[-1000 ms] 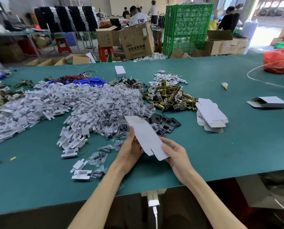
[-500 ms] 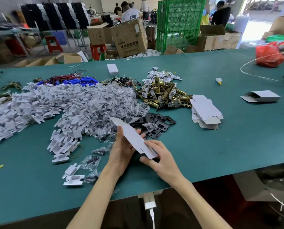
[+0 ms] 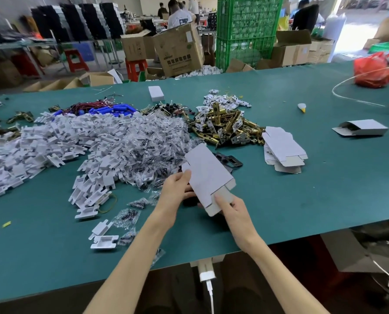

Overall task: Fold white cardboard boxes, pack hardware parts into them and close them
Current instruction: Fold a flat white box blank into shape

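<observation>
Fingers of both hands vanish behind the white cardboard box [image 3: 208, 175]. The left hand [image 3: 177, 191] pinches its left edge, the right hand [image 3: 233, 211] its lower flap. Plain, part-opened, it tilts above the green table [image 3: 313, 189].

Big workshop hall. Teal-green work table [image 3: 313, 200] spans the fgd edge to edge. Behind it, centre: stacked green plastic crates [image 3: 245, 30], w/ brown cardboard cartons [image 3: 180, 51] beside them and more cartons [image 3: 302, 51] toward the view's R. Red stools [image 3: 76, 61] on the floor near a metal-legged bench [image 3: 30, 45]; black stacks [image 3: 87, 21] behind it. Several people [image 3: 177, 15] stand at the back. Strong daylight from an opening [image 3: 361, 23] at far R; L side dimmer. White charger + cable [image 3: 208, 275] hangs below the table's near edge.
</observation>
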